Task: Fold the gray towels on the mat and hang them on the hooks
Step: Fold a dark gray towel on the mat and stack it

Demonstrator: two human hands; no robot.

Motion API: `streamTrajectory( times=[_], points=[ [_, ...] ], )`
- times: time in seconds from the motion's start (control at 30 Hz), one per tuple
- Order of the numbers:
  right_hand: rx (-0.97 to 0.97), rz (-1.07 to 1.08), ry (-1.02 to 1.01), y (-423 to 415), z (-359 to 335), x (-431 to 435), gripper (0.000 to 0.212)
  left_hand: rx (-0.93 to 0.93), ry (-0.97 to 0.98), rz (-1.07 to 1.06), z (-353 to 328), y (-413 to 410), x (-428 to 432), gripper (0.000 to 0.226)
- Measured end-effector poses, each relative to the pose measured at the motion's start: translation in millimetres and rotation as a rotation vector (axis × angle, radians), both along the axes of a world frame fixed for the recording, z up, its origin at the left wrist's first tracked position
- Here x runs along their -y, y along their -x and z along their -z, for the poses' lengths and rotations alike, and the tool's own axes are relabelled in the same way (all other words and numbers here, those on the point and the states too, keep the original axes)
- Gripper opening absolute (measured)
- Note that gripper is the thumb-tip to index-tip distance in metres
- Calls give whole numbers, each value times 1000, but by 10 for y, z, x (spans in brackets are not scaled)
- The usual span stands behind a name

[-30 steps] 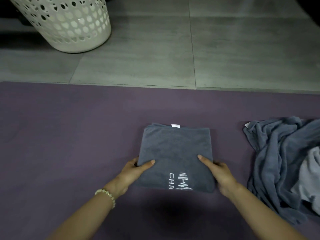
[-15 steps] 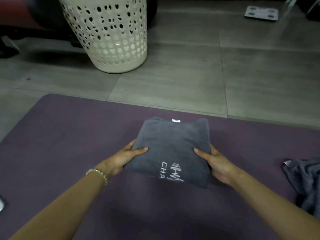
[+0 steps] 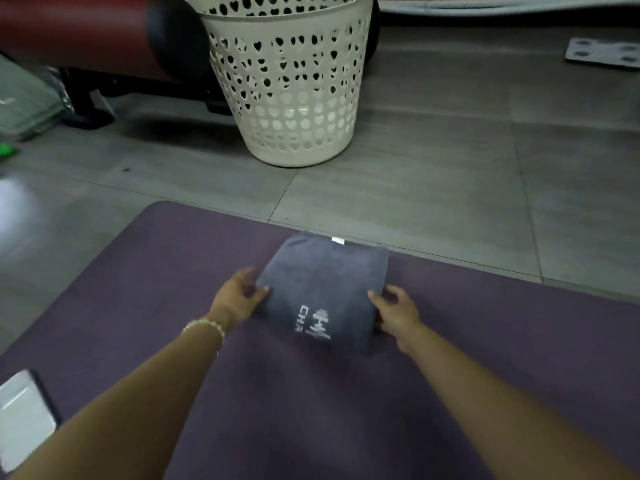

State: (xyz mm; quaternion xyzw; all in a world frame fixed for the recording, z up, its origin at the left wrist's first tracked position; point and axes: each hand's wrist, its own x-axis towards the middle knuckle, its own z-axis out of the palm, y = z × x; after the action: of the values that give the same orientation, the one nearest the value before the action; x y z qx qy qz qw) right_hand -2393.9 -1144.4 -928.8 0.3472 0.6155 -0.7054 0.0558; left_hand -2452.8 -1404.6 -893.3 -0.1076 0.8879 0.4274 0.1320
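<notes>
A folded gray towel [image 3: 325, 282] with white lettering and a small white tag sits near the far edge of the purple mat [image 3: 173, 271]. My left hand [image 3: 239, 296] grips its left side, thumb on top and fingers tucked under the edge. My right hand [image 3: 394, 313] grips the right side the same way. The towel's near edge looks raised a little off the mat. No hooks are in view.
A white perforated laundry basket [image 3: 291, 84] stands on the gray tiled floor beyond the mat. A dark red padded bench [image 3: 86, 32] sits at the far left. A white scale [image 3: 602, 51] lies at the far right. A white flat object [image 3: 24, 424] rests on the mat's near left.
Both hands have carried the folded towel leftward and forward toward the mat's far edge. The view has swung left, so the pile of unfolded gray towels has left the frame.
</notes>
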Motion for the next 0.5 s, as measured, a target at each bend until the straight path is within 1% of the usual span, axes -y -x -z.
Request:
streamTrajectory(
  times=[0.07,0.13,0.17,0.2,0.27,0.33,0.4,0.5],
  points=[
    [68,91,-79,-115,120,86,32,27,130,78,236,-199,34,67],
    [95,61,-155,-182,161,162,40,-2,210,138,378,-323,0,72],
    [121,22,-169,-202,155,198,44,-16,209,122,414,-349,-21,72],
    [148,-23,-165,-221,143,225,43,-21,190,88,428,-355,-31,69],
    [147,-83,-146,-258,128,243,31,-13,174,52,452,-344,-7,62],
    [82,-79,-195,-277,136,193,22,10,204,83,474,-339,26,58],
    [46,-48,-221,-307,144,148,23,28,234,122,492,-364,15,61],
    [49,-39,-199,-360,191,143,26,53,259,140,518,-418,-21,65]
  ],
)
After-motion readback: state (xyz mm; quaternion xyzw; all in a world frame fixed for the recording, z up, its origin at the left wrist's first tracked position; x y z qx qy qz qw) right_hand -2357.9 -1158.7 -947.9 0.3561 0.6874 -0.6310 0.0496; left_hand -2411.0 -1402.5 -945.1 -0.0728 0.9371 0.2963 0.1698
